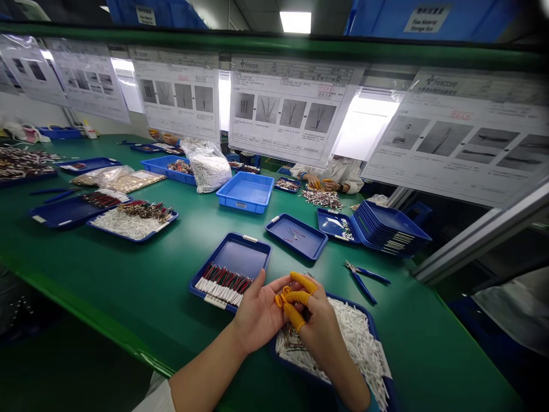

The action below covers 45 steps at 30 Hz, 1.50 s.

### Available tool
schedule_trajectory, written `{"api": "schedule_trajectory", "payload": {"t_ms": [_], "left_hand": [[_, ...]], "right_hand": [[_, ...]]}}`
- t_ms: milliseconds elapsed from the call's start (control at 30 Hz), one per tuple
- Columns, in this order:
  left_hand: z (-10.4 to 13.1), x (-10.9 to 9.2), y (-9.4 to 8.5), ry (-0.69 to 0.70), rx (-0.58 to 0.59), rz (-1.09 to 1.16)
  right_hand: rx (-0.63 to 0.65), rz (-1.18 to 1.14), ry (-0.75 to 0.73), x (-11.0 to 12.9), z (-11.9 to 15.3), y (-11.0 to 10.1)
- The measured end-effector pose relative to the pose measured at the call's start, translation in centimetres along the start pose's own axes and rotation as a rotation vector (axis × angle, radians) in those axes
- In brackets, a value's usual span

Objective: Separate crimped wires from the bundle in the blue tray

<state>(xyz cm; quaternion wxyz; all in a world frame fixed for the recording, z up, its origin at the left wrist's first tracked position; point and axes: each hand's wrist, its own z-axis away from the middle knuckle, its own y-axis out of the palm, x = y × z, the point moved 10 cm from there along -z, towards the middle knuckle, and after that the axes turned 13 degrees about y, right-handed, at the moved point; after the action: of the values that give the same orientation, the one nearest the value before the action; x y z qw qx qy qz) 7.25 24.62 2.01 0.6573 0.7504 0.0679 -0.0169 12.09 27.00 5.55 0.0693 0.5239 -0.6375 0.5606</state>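
Note:
My left hand (261,312) is palm up with its fingers spread, and small rolled orange finger cots (281,298) rest at its fingers. Over them, my right hand (311,309) wears orange cots on its thumb and two fingers, whose tips pinch the rolled cots. Beneath my right hand lies a blue tray (372,320) heaped with white sleeves (354,337) and some dark wires. Left of my hands, another blue tray (244,252) holds a row of red and black wires with white ends (223,286).
Blue-handled pliers (364,277) lie at the right. Behind are a tray with a few wires (298,236), stacked trays (386,226), a light blue bin (245,191) and a tray of white pieces (132,220). Another person's gloved hands (321,184) work across the table.

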Motion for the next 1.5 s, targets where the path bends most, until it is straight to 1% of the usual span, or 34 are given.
{"api": "schedule_trajectory", "payload": {"t_ms": [100,200,300,367,500,667,767,867,967,1033,1100,1167,1200,1267,1333,1500], "left_hand": [[0.0,0.0,-0.5,0.002,-0.031,-0.047],[0.0,-0.3,-1.7,0.026,-0.106,-0.161],[0.1,-0.6,-3.0,0.063,-0.179,-0.327],[0.1,-0.9,-3.3,0.095,-0.189,-0.427],[0.1,-1.2,-3.4,0.131,-0.187,-0.538],[0.2,-1.9,-3.7,0.171,-0.229,-0.618],[0.2,-1.9,-3.6,0.176,-0.217,-0.664],[0.2,-1.9,-3.3,0.180,-0.197,-0.699],[0.2,-1.9,-3.1,0.178,-0.183,-0.722],[0.2,-2.1,-3.0,0.189,-0.186,-0.744],[0.2,-2.2,-3.0,0.200,-0.191,-0.758],[0.2,-2.3,-3.1,0.201,-0.190,-0.766],[0.3,-2.3,-3.2,0.200,-0.190,-0.773],[0.3,-2.5,-3.4,0.202,-0.195,-0.798],[0.4,-2.6,-3.4,0.204,-0.197,-0.838],[0.3,-3.2,-2.2,0.265,-0.132,-1.010]], "right_hand": [[-0.008,-0.155,0.116,-1.3,-0.1,-0.5],[0.023,-0.380,0.293,-3.0,-0.1,-0.8],[0.074,-0.641,0.477,-4.4,0.0,-0.3],[0.098,-0.769,0.563,-4.7,0.1,0.1],[0.107,-0.861,0.596,-4.5,0.2,0.7],[0.107,-0.866,0.600,-4.4,0.3,1.2],[0.109,-0.834,0.570,-4.5,0.3,1.3],[0.103,-0.749,0.521,-4.8,0.4,1.3],[0.046,-0.614,0.437,-4.5,0.5,0.9],[-0.054,-0.443,0.306,-3.2,0.4,-0.2],[-0.163,-0.232,0.114,-1.0,0.5,-1.4],[-0.233,-0.071,-0.055,1.1,0.9,-1.8],[-0.254,-0.022,-0.105,1.8,1.0,-1.9],[-0.276,0.035,-0.148,2.4,1.1,-2.0],[-0.287,0.061,-0.158,2.6,1.1,-2.0],[-0.333,0.095,-0.191,2.8,1.3,-2.3]]}}
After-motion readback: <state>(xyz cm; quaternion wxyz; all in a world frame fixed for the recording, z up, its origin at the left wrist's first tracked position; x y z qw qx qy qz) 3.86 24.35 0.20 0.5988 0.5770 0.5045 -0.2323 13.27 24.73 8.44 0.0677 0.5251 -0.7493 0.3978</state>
